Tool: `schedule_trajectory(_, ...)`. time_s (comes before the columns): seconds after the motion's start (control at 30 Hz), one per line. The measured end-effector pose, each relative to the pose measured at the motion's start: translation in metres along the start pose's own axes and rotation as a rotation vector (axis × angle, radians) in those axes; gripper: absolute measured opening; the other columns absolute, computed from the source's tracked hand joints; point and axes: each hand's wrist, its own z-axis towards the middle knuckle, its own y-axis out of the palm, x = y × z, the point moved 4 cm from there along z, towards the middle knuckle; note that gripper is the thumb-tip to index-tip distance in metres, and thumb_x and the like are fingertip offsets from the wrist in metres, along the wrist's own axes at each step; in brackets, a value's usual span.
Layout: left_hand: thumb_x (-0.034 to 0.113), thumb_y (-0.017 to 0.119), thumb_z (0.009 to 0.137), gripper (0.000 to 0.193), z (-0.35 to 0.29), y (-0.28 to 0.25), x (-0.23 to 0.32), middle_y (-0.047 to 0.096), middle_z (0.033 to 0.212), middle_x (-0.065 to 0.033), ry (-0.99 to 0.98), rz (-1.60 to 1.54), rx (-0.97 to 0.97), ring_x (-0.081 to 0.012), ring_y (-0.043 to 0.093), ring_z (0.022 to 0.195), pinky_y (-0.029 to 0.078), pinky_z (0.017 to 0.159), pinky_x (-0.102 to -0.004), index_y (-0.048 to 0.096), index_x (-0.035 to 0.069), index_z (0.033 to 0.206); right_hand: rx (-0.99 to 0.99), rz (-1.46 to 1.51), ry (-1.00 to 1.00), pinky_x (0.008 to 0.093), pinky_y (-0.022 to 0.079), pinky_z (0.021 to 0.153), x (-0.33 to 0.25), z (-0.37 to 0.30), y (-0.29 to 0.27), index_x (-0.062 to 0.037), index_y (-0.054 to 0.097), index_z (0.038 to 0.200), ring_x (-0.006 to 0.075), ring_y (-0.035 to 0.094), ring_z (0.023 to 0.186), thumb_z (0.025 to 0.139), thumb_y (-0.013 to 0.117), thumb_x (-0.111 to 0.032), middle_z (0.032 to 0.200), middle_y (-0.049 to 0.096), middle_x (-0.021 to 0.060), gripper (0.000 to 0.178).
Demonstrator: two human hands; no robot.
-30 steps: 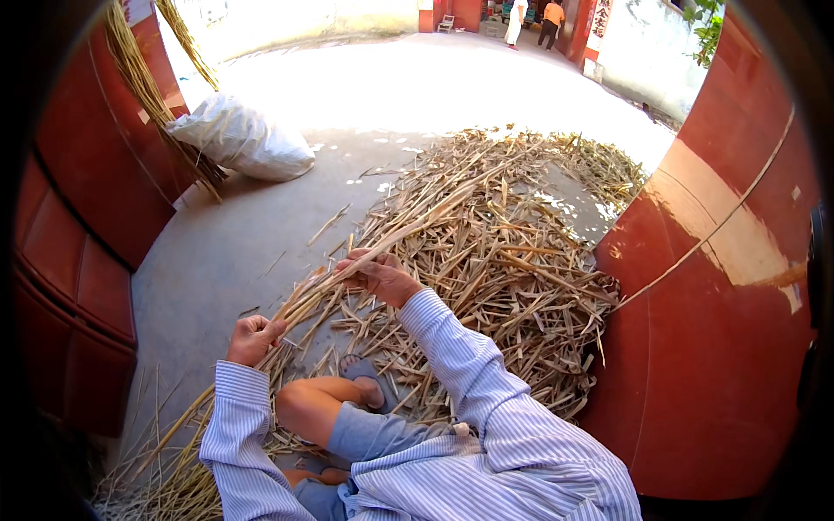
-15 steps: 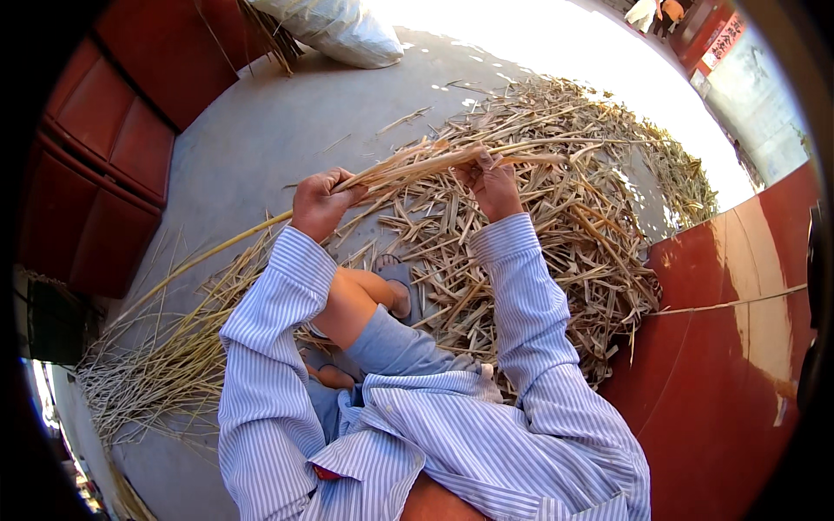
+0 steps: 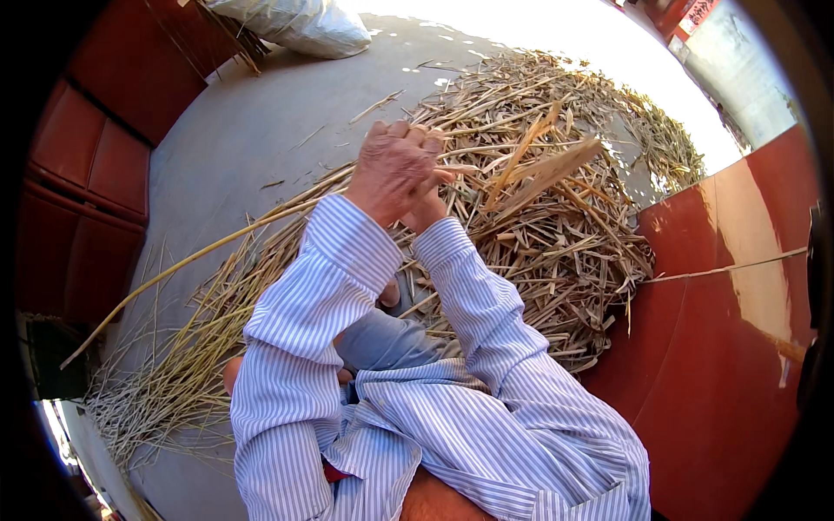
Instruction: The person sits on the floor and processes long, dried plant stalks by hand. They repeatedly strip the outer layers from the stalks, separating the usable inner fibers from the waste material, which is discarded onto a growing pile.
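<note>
My left hand (image 3: 387, 169) is closed round a long dry stalk (image 3: 200, 254), its bare yellow end slanting down to the left over the floor. My right hand (image 3: 426, 209) is tucked against it, partly hidden behind the left; its fingers are curled, and what they grip does not show. A pale leaf strip (image 3: 458, 168) sticks out to the right of the hands. Farther right, a broad dry leaf (image 3: 552, 172) stands tilted above a large heap of dry leaves and husks (image 3: 556, 269).
A bundle of thin stripped stalks (image 3: 165, 386) lies on the grey floor (image 3: 252, 130) at the left. Red padded furniture (image 3: 87, 156) stands beyond it, a red panel (image 3: 695, 347) at the right. A white sack (image 3: 304, 26) rests at the top.
My hands, apart along the stalk before, have come together, the right moving left and the left up and to the right. The stalk's lower end is lifted off the bundle. The view has shifted slightly.
</note>
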Motion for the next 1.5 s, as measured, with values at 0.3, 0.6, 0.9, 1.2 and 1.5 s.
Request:
schedule_trajectory(0.3,0.029,0.066,0.086,0.023,-0.110,0.008,-0.073,0.066,0.075,-0.0106,-0.456,-0.304,-0.026,-0.0306,0.062,0.067,0.044,0.058,-0.0383,0.067,0.007,0.081,-0.048,-0.151,0.113,0.0293,0.059,0.071,-0.031,0.002,-0.004,-0.0038,0.056,0.102,0.0204,0.069,0.088,0.102,0.046,-0.026,0.098,0.068,0.0110,0.024)
schedule_trajectory(0.6,0.032,0.068,0.086,0.029,-0.134,-0.019,-0.080,0.063,0.068,-0.0126,-0.622,-0.353,-0.130,-0.0299,0.061,0.062,0.045,0.056,-0.0389,0.066,0.004,0.076,0.032,-0.288,-0.079,0.0251,0.060,0.070,-0.091,0.000,-0.040,-0.0009,0.058,0.111,0.0172,0.070,0.091,0.101,0.049,-0.022,0.103,0.069,0.0105,0.025)
schedule_trajectory(0.9,0.030,0.067,0.085,0.023,-0.135,-0.041,-0.054,0.057,0.070,-0.0053,-0.192,0.185,0.078,-0.0241,0.056,0.062,0.044,0.058,-0.0370,0.057,0.010,0.078,0.210,-0.351,-0.013,0.0232,0.051,0.049,-0.087,-0.002,-0.041,-0.0061,0.060,0.093,0.0136,0.067,0.065,0.097,0.058,-0.030,0.082,0.070,0.0070,0.024)
schedule_trajectory(1.2,0.026,0.067,0.085,0.021,-0.107,-0.034,-0.057,0.059,0.072,-0.0076,-0.276,0.111,0.083,-0.0271,0.057,0.064,0.044,0.060,-0.0391,0.058,0.009,0.077,0.115,-0.527,-0.397,0.0262,0.048,0.050,-0.098,-0.034,-0.001,-0.0072,0.057,0.081,0.0107,0.058,0.053,0.098,0.053,-0.022,0.065,0.064,0.0060,0.023)
schedule_trajectory(1.5,0.029,0.069,0.085,0.024,-0.140,-0.054,-0.079,0.064,0.073,-0.0100,-0.515,-0.156,0.053,-0.0317,0.061,0.065,0.045,0.057,-0.0404,0.064,0.007,0.078,0.079,-0.022,0.073,0.0334,0.057,0.085,-0.103,-0.018,-0.052,0.0022,0.044,0.130,0.0243,0.059,0.113,0.099,0.052,-0.020,0.123,0.058,0.0180,0.039)
